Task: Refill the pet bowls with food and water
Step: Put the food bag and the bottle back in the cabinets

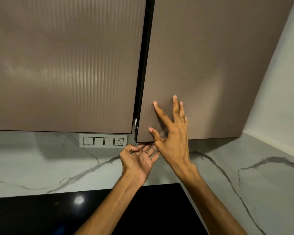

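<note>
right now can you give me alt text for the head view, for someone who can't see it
A person's left hand reaches palm-up under the bottom edge of the right ribbed brown wall cabinet door, which stands slightly ajar, while the right hand spreads open against its front. Below are a white marble backsplash and glossy black countertop.

L hand point(137, 158) palm-up – R hand point(171, 133) fingers point(176, 103) splayed.

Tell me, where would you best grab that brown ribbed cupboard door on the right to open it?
The brown ribbed cupboard door shows no handle, so likely by its bottom edge near the dark gap, from below. The left hand already reaches under there, palm up; the right hand lies spread before its face.
</note>
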The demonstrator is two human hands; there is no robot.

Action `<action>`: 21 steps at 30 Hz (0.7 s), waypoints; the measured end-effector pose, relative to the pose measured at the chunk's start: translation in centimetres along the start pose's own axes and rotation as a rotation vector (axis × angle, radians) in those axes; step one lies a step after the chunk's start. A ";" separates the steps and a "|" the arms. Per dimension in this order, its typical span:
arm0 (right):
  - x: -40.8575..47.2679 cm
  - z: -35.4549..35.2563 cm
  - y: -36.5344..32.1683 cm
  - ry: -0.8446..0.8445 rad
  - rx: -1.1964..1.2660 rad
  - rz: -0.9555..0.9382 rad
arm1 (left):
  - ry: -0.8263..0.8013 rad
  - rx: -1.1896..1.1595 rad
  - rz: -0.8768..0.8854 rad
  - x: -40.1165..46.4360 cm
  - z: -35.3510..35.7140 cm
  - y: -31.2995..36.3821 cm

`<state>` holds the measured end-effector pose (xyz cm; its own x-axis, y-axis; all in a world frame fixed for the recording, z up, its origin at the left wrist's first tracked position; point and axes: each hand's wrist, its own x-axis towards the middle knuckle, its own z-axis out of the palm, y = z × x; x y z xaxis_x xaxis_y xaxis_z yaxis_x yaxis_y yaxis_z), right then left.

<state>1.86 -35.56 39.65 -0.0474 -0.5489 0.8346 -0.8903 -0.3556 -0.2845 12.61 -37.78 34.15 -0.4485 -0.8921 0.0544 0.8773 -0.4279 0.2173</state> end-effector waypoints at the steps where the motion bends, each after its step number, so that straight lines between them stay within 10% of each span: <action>1: 0.2 0.4 0.1 -0.004 -0.023 0.002 | 0.005 0.016 0.021 0.2 -0.1 0.1; 21: 2.4 4.5 1.7 0.002 -0.187 -0.001 | 0.047 0.167 0.090 2.1 0.8 0.7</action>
<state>2.31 -40.86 39.01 -0.0466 -0.5472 0.8357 -0.9591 -0.2093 -0.1906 12.18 -39.85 35.20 -0.3580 -0.9330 0.0364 0.8712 -0.3198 0.3724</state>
